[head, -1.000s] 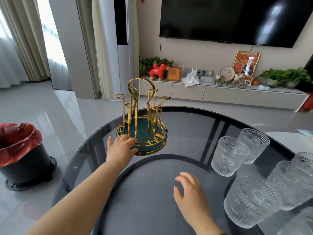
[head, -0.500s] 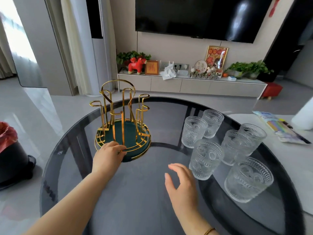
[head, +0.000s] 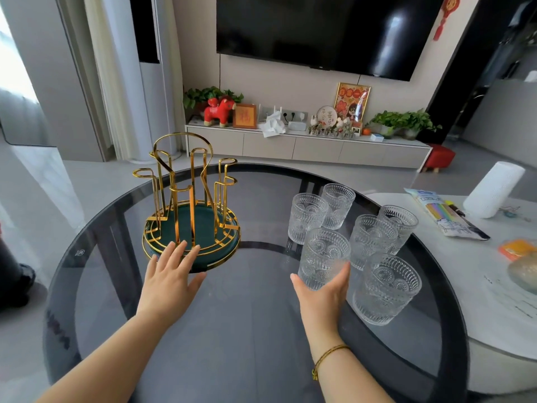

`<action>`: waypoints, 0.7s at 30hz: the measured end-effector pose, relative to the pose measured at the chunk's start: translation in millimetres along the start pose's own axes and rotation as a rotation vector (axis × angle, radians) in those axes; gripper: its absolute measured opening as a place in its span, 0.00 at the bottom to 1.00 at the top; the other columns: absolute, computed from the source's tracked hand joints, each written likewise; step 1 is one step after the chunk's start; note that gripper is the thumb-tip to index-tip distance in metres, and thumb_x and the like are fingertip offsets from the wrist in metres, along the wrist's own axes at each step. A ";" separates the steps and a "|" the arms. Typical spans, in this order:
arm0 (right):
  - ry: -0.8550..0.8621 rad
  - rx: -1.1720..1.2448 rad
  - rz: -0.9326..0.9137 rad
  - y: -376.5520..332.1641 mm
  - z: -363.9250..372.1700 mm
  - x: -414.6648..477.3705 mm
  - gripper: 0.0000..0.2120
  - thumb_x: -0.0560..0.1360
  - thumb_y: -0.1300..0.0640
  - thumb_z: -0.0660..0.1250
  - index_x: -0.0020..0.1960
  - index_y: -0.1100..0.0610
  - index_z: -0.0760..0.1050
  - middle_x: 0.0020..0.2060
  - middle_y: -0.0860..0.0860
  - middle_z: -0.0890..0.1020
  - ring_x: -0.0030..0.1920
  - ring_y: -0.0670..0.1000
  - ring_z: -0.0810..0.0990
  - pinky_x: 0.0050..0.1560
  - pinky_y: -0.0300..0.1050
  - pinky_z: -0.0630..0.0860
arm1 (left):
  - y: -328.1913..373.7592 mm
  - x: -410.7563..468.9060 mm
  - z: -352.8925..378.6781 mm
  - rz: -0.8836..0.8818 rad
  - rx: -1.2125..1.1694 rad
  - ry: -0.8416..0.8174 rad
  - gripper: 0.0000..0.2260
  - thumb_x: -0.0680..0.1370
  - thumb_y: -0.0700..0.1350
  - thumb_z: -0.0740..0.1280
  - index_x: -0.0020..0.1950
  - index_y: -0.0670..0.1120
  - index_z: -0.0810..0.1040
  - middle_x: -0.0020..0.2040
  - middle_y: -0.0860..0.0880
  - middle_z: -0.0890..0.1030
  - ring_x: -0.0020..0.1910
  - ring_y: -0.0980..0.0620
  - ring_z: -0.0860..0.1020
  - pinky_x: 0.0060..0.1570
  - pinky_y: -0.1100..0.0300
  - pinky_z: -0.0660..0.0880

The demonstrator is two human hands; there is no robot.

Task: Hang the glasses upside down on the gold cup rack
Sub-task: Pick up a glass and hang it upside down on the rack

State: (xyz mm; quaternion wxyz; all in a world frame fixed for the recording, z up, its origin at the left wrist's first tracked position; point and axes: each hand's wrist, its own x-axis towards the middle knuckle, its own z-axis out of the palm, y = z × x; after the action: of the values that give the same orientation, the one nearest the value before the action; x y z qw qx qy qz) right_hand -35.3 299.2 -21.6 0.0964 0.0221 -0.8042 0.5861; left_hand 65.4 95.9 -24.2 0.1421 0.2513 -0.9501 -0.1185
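The gold cup rack (head: 189, 205) with a dark green base stands empty on the round dark glass table (head: 247, 330), left of centre. My left hand (head: 171, 274) rests flat against the rack's front rim, fingers spread. Several clear embossed glasses stand upright in a cluster to the right. My right hand (head: 322, 292) is wrapped around the bottom of the nearest-left glass (head: 324, 257), thumb on its left side, fingers on its right. Another glass (head: 386, 289) stands just right of that hand.
A white marble table (head: 494, 286) adjoins on the right with a paper towel roll (head: 494, 189), a colourful packet (head: 444, 216) and an orange item (head: 517, 248). A TV cabinet (head: 305, 146) with ornaments lines the far wall. A dark bin (head: 11, 274) stands on the floor at left.
My right hand has moved right and closed around a glass. The view has swung right, showing more of the glasses. My left hand stays at the rack's rim, fingers now flatter.
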 end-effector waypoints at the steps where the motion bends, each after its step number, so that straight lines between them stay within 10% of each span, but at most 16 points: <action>1: -0.017 0.016 0.007 0.4 0.8 4.2 0.50 0.62 0.60 0.75 0.72 0.61 0.45 0.72 0.60 0.56 0.72 0.57 0.55 0.72 0.51 0.55 | -0.3 0.3 0.5 0.005 0.004 0.003 0.25 0.78 0.56 0.54 0.73 0.53 0.51 0.76 0.48 0.54 0.76 0.46 0.46 0.74 0.48 0.44; 16: -0.007 0.037 -0.035 5.9 3.5 19.9 0.43 0.61 0.59 0.76 0.68 0.55 0.55 0.67 0.55 0.67 0.66 0.56 0.67 0.66 0.55 0.66 | 1.3 1.5 -1.6 0.008 -0.036 0.018 0.24 0.77 0.55 0.55 0.72 0.53 0.55 0.76 0.47 0.55 0.76 0.46 0.47 0.74 0.50 0.42; 21: -0.135 0.098 -0.146 -14.6 -5.8 20.1 0.44 0.60 0.60 0.76 0.69 0.51 0.56 0.60 0.43 0.62 0.63 0.44 0.62 0.66 0.42 0.60 | 3.7 -4.1 -8.6 -0.008 -0.169 0.122 0.19 0.74 0.47 0.66 0.64 0.45 0.71 0.70 0.41 0.68 0.72 0.40 0.59 0.72 0.44 0.50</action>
State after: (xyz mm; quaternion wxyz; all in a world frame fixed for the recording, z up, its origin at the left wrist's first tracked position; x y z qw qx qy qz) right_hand -52.1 301.7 -2.5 0.0832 0.1247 -0.7754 0.6134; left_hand 70.0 99.8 -15.9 0.2201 0.2488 -0.9252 -0.1834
